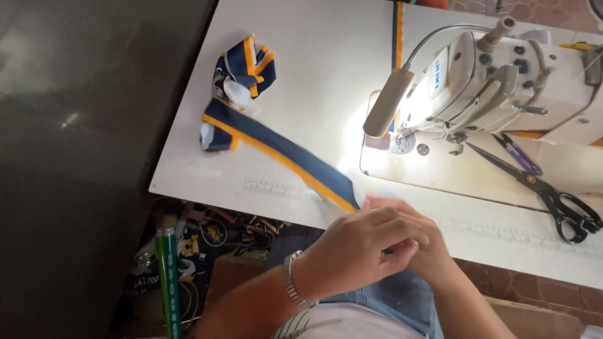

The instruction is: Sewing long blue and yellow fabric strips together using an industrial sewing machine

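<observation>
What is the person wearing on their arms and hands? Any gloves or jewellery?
No gloves: both the left hand and the right hand are bare, and both forearms are uncovered, with no sleeves reaching them. The left wrist carries a silver metal link watch band. I can see no rings on the fingers that show.

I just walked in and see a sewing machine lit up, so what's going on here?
A person sits at a white sewing table. Both hands, the left hand with a wristwatch and the right hand beneath it, are bunched together at the table's near edge, at the end of a navy strip with orange trim. The strip's far end lies crumpled across the table. The sewing machine has its lamp on, and black scissors lie beside it, untouched.
</observation>
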